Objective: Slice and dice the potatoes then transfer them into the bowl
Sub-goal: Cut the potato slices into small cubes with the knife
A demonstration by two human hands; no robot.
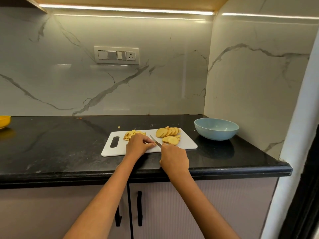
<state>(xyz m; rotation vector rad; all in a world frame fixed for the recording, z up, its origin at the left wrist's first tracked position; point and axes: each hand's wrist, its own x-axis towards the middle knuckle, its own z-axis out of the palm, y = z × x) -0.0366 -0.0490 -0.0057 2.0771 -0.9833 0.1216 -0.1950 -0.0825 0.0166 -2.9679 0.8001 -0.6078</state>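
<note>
Mid-frame on the cutting board: left hand pinching a potato piece, right hand gripping the knife. Fingertips just beside the blade, so a slip risks a cut. Slices unsliced further, dice at upper left, bowl right, seemingly empty.

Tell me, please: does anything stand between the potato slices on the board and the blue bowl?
Nothing visible does. The potato slices lie at the right end of the cutting board, and only bare black counter separates them from the bowl.

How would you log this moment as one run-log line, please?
stage: dicing | right hand: holds knife | left hand: pinches potato piece | slices: on board | bowl: empty
</note>
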